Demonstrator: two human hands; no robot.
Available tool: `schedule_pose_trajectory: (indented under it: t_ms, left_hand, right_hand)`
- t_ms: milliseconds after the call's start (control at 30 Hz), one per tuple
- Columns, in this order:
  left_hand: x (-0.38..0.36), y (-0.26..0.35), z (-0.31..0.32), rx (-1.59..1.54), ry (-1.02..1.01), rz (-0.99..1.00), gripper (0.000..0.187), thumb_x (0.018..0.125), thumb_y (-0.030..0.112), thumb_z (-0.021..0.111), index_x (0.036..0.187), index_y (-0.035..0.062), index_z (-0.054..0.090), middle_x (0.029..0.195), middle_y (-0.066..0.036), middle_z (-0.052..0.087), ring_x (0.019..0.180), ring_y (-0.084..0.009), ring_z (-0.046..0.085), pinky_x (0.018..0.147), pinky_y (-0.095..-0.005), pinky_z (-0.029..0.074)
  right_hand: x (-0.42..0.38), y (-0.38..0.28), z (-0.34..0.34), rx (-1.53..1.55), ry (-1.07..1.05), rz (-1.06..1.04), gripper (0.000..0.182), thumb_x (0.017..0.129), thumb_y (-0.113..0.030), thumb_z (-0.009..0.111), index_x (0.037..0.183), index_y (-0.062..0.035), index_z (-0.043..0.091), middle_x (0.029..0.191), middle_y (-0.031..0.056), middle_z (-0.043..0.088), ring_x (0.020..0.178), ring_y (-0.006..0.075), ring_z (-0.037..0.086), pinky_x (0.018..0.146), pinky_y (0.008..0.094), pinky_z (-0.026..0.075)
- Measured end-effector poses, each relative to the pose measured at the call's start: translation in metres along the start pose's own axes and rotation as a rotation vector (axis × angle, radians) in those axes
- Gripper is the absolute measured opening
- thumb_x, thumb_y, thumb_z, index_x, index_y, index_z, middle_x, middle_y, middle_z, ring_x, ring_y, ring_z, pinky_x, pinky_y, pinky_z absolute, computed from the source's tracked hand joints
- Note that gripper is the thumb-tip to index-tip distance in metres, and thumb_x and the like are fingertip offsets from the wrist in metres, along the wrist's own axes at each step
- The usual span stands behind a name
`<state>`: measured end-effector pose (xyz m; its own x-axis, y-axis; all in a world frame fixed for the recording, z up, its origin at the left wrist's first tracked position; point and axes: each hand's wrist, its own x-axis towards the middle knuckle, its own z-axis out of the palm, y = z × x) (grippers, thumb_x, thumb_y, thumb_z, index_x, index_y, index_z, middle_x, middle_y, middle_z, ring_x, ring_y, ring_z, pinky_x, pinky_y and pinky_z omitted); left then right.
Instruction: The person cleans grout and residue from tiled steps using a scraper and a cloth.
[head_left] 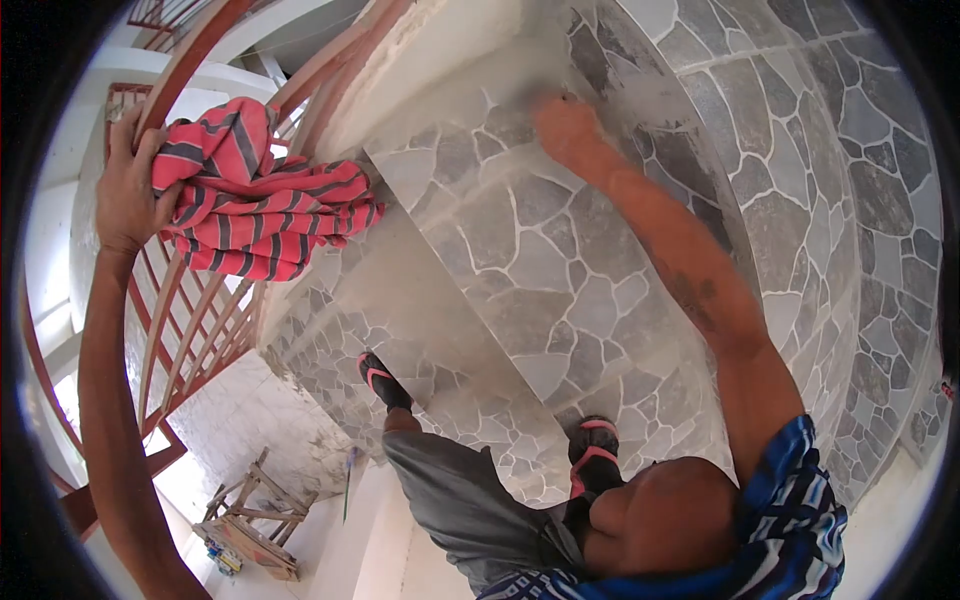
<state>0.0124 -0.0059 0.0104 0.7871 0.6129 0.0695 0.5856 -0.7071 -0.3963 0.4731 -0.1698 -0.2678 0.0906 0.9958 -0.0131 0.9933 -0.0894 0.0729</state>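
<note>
At the left, my left hand is closed on a bunched red cloth with dark stripes, right beside the brown stair railing. My right hand is closed low over the stone-patterned stair surface, close to the wall corner at the top. A dark blur shows at its fingertips; what it holds, if anything, is too smeared to name.
Two feet in dark and pink footwear, the left foot and the right foot, stand on the steps. Railing bars run down the left. Below stands a wooden stool. A stone-patterned wall curves at the right.
</note>
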Motion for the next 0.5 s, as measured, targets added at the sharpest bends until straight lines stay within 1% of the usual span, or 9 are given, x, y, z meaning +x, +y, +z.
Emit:
schedule_pose_trajectory:
  t_ms: [33, 133, 233, 333, 367, 433, 500]
  left_hand:
    - [0.0, 0.0, 0.001, 0.004, 0.011, 0.003, 0.048, 0.074, 0.023, 0.074, 0.116, 0.0112, 0.054, 0.148, -0.019, 0.037, 0.123, -0.043, 0.053, 0.09, -0.0463, 0.053]
    - [-0.003, 0.0, 0.004, -0.008, 0.043, 0.021, 0.049, 0.072, 0.022, 0.074, 0.115, 0.0107, 0.054, 0.148, -0.018, 0.038, 0.122, -0.0435, 0.053, 0.09, -0.0466, 0.053]
    - [0.001, 0.001, 0.003, -0.041, 0.051, 0.041, 0.05, 0.071, 0.022, 0.074, 0.115, 0.0102, 0.054, 0.147, -0.019, 0.038, 0.122, -0.0431, 0.054, 0.09, -0.0462, 0.053]
    - [-0.003, 0.007, -0.001, -0.038, 0.053, 0.032, 0.051, 0.069, 0.02, 0.075, 0.114, 0.0093, 0.054, 0.144, -0.017, 0.041, 0.122, -0.0418, 0.053, 0.093, -0.0458, 0.051]
    - [0.0, 0.007, -0.002, -0.029, 0.064, 0.033, 0.052, 0.068, 0.02, 0.075, 0.114, 0.009, 0.054, 0.143, -0.017, 0.042, 0.121, -0.0413, 0.053, 0.094, -0.0457, 0.05]
    - [0.0, 0.006, 0.0, -0.044, 0.054, 0.03, 0.052, 0.067, 0.02, 0.076, 0.114, 0.0091, 0.055, 0.143, -0.017, 0.042, 0.12, -0.0411, 0.053, 0.093, -0.0454, 0.051]
    - [-0.004, 0.003, -0.002, -0.046, 0.042, 0.013, 0.053, 0.067, 0.02, 0.076, 0.114, 0.0094, 0.055, 0.142, -0.016, 0.042, 0.12, -0.0409, 0.054, 0.091, -0.045, 0.052]
  right_hand:
    - [0.002, -0.007, -0.008, -0.047, -0.058, -0.003, 0.027, 0.086, -0.011, 0.057, 0.111, -0.0022, 0.056, 0.094, 0.0192, 0.069, 0.086, 0.0385, 0.07, 0.073, 0.0468, 0.059]
    - [0.022, 0.011, -0.02, 0.176, -0.071, 0.099, 0.023, 0.087, -0.012, 0.057, 0.107, -0.0029, 0.058, 0.093, 0.0188, 0.071, 0.087, 0.0372, 0.071, 0.072, 0.0457, 0.059]
    - [0.015, -0.009, 0.006, -0.172, 0.186, -0.205, 0.019, 0.088, -0.014, 0.056, 0.102, -0.0027, 0.061, 0.093, 0.0182, 0.072, 0.084, 0.0357, 0.073, 0.07, 0.0455, 0.059]
    - [0.032, 0.002, -0.016, 0.141, 0.109, 0.066, 0.022, 0.086, -0.015, 0.058, 0.101, -0.0005, 0.064, 0.095, 0.0181, 0.071, 0.086, 0.034, 0.072, 0.074, 0.0446, 0.058]
    - [0.038, 0.003, -0.013, 0.094, 0.085, 0.028, 0.021, 0.086, -0.015, 0.059, 0.101, -0.0007, 0.063, 0.095, 0.0184, 0.071, 0.083, 0.0339, 0.072, 0.07, 0.0439, 0.059]
    - [0.045, 0.003, -0.006, 0.001, 0.031, -0.046, 0.021, 0.086, -0.016, 0.059, 0.101, -0.001, 0.061, 0.096, 0.019, 0.071, 0.076, 0.0338, 0.073, 0.062, 0.0427, 0.059]
    - [0.046, 0.003, -0.007, 0.039, 0.118, -0.025, 0.022, 0.086, -0.015, 0.06, 0.103, -0.001, 0.061, 0.095, 0.0189, 0.071, 0.075, 0.0339, 0.073, 0.06, 0.042, 0.059]
